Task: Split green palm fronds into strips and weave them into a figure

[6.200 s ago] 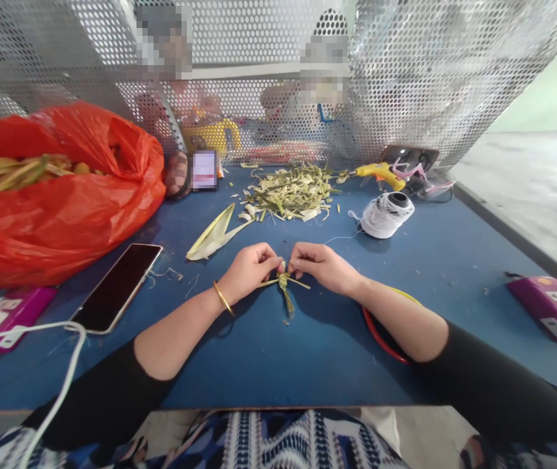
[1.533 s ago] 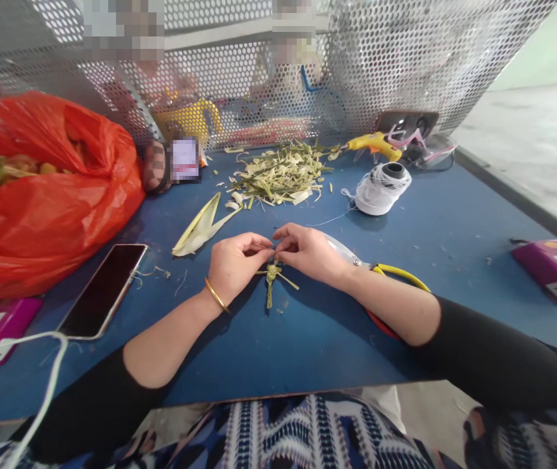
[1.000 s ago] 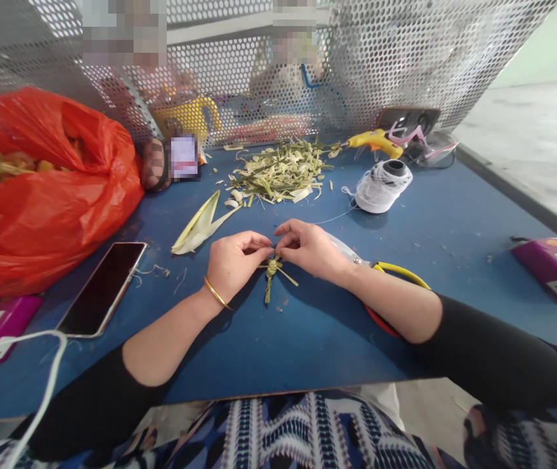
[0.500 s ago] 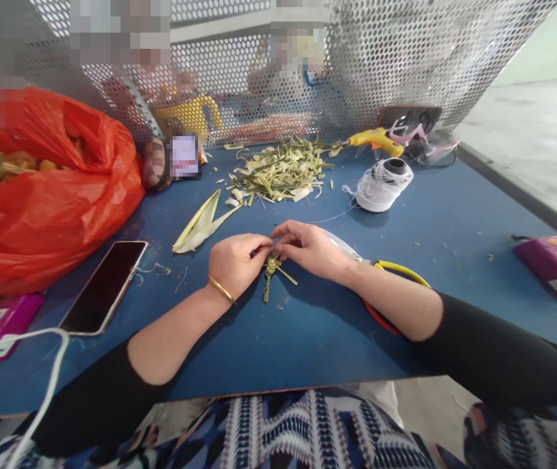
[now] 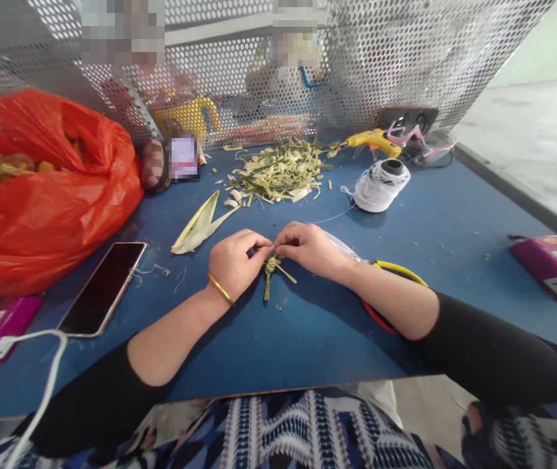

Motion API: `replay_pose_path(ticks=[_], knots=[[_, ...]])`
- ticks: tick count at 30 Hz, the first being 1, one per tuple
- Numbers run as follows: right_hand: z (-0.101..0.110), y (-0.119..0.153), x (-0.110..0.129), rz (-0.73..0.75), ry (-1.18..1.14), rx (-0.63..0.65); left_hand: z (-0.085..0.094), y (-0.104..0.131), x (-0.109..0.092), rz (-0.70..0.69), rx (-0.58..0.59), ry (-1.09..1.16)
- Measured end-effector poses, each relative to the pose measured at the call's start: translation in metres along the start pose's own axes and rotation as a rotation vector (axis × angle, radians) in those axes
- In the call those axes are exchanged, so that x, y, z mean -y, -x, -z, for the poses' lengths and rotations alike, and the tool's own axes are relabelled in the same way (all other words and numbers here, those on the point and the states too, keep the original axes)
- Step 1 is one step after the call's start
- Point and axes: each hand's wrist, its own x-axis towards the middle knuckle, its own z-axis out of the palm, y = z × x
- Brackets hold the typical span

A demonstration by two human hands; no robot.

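Note:
A small knotted piece of green plant strips lies at the fingertips of both hands, its stem pointing toward me. My left hand, with a gold bangle at the wrist, is closed in a pinch at the top of it. Thumb and forefinger of my right hand are pinched at the same spot from the other side. What the fingertips grip is too small to make out. Scissors with yellow and red handles lie partly under my right forearm. A split pale leaf rests beyond my left hand.
Plant scraps are heaped near the perforated metal screen. A white thread spool, a yellow glue gun and goggles stand right of them. At left are a red bag and a phone; a purple box is at right.
The fingers of my right hand have drawn together into a tighter pinch beside my left fingertips. The whole view has shifted slightly.

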Motion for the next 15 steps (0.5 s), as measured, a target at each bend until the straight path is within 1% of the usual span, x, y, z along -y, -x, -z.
replay_pose_path(ticks=[4, 9, 13, 15], knots=[[0.0018, 0.0005, -0.0016, -0.025, -0.018, 0.005, 0.0004, 0.0, 0.001, 0.031, 0.007, 0.048], [0.0028, 0.0012, -0.004, -0.029, -0.125, 0.051, 0.0009, -0.0005, 0.0005, 0.064, 0.014, 0.084], [0.001, 0.0, -0.003, -0.064, -0.121, 0.02, 0.0007, -0.0008, -0.0012, 0.051, 0.0, 0.112], [0.0002, -0.0009, -0.0028, -0.035, -0.123, 0.025, 0.0004, -0.0007, -0.0019, 0.043, -0.012, 0.134]])
